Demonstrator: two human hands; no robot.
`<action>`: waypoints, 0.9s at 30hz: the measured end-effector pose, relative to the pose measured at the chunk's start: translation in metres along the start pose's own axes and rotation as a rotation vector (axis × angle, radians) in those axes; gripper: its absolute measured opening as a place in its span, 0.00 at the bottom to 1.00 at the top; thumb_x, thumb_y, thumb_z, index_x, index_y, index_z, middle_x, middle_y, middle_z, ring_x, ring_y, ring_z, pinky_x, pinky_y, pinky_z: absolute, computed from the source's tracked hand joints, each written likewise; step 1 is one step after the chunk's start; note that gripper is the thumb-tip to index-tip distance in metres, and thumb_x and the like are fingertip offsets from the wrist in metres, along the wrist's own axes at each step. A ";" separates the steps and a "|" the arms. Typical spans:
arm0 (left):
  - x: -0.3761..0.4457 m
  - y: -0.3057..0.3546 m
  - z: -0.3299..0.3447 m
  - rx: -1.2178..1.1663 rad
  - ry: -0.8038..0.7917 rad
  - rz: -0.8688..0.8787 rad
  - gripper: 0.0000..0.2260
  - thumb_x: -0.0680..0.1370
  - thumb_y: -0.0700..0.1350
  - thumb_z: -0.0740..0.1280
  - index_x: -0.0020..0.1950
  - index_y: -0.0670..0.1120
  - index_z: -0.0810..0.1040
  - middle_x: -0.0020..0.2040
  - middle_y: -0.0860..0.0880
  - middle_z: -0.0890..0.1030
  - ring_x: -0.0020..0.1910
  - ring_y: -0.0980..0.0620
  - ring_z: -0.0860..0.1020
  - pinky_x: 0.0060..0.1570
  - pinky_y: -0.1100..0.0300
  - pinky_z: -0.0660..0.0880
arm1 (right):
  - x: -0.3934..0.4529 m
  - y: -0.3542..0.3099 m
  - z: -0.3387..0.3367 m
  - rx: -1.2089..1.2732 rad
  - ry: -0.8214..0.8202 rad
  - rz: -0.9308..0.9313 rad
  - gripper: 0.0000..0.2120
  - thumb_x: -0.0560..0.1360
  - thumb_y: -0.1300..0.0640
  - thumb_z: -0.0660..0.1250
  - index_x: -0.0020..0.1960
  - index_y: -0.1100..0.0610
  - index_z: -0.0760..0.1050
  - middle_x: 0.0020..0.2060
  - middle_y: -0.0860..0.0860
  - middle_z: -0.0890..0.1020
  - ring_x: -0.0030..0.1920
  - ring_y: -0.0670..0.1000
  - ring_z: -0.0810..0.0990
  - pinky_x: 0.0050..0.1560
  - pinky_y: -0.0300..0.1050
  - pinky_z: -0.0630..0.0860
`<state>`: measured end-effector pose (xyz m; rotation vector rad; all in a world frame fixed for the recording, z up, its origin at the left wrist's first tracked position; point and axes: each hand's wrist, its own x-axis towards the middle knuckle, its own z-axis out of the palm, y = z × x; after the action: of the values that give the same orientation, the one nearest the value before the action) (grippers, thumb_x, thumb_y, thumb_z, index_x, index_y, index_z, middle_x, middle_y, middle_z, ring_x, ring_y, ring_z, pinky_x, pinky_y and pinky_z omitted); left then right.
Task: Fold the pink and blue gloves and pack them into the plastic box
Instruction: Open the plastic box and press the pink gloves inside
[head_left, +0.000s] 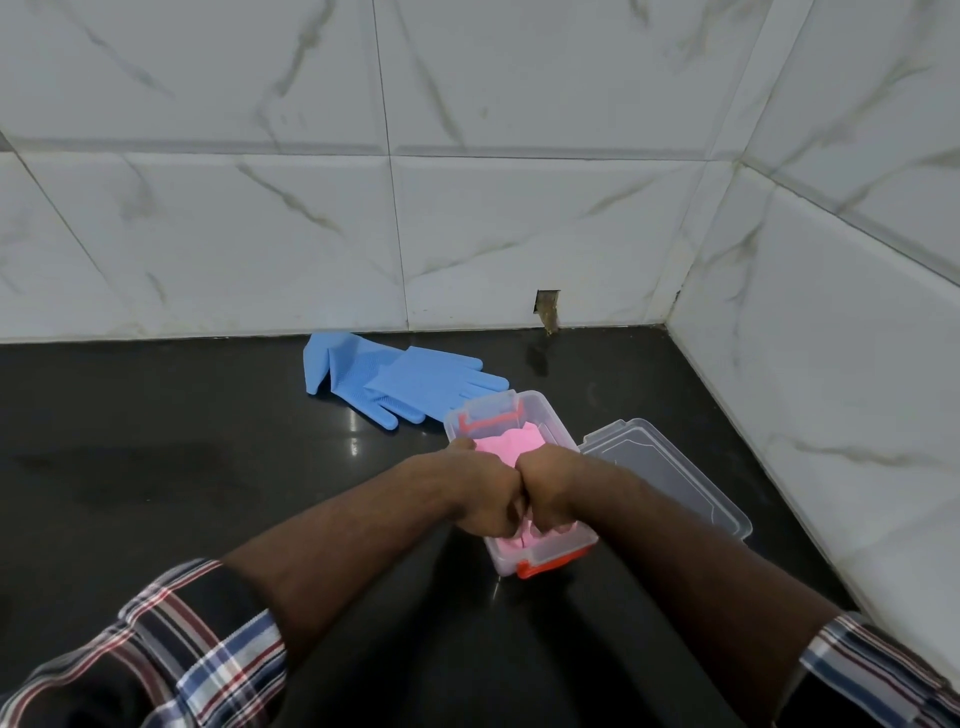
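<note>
So we've got both hands down in the plastic box (519, 415) right now, left hand (480, 496) and right hand (550, 491) knuckle to knuckle, fingers curled down into the pink gloves (506, 448) and stuffing them in. The pink ones are inside the box, bunched up more than neatly folded from what we can see. The blue gloves (400, 379) are lying flat on the black counter (156, 441) just behind the box, unfolded, so that half is not done yet. The lid (670, 467) sits open just to the right of the box. Our worry: that rubbery stuff will likely spring back up once we let go, and then there's no room for the blue pair and the lid won't shut. Also the box is light and the counter looks slick, so pushing hard off-center could tip or slide it.
</note>
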<state>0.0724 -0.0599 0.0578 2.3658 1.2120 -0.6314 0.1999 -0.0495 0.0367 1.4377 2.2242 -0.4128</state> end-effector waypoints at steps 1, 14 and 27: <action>0.001 0.002 0.002 0.027 -0.009 -0.003 0.16 0.81 0.55 0.63 0.67 0.53 0.76 0.60 0.50 0.81 0.65 0.49 0.74 0.74 0.41 0.54 | 0.001 0.000 0.004 -0.016 0.002 0.004 0.18 0.72 0.57 0.74 0.60 0.59 0.77 0.53 0.56 0.81 0.50 0.55 0.78 0.51 0.46 0.73; 0.002 0.008 0.010 -0.021 0.180 0.065 0.16 0.83 0.54 0.56 0.62 0.51 0.80 0.58 0.49 0.83 0.61 0.52 0.78 0.76 0.42 0.53 | 0.004 0.021 0.024 0.008 0.135 0.086 0.15 0.74 0.55 0.70 0.58 0.61 0.77 0.52 0.58 0.82 0.53 0.57 0.80 0.45 0.44 0.69; 0.044 0.052 0.009 0.016 0.503 0.092 0.21 0.84 0.57 0.51 0.50 0.51 0.81 0.51 0.49 0.84 0.57 0.50 0.78 0.75 0.38 0.54 | -0.021 0.084 0.047 0.096 0.130 0.419 0.15 0.73 0.50 0.70 0.56 0.57 0.76 0.37 0.51 0.71 0.43 0.54 0.73 0.45 0.45 0.71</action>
<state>0.1360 -0.0648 0.0334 2.6666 1.2782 -0.0066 0.2940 -0.0544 0.0074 1.9742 1.9439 -0.2932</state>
